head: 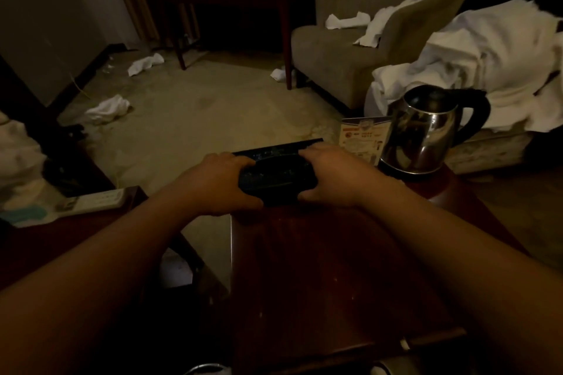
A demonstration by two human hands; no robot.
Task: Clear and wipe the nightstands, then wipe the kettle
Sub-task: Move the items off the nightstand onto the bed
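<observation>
I see both sets of fingers curled round the ends of a dark tray-like object (275, 175), the left hand (219, 183) on its left end and the right hand (330, 175) on its right, so its long axis runs across between them. It sits at the far edge of the nightstand (320, 268). The kettle (426, 128) stands just right of it, nearer my right hand; any lift should go straight up or leftward.
</observation>
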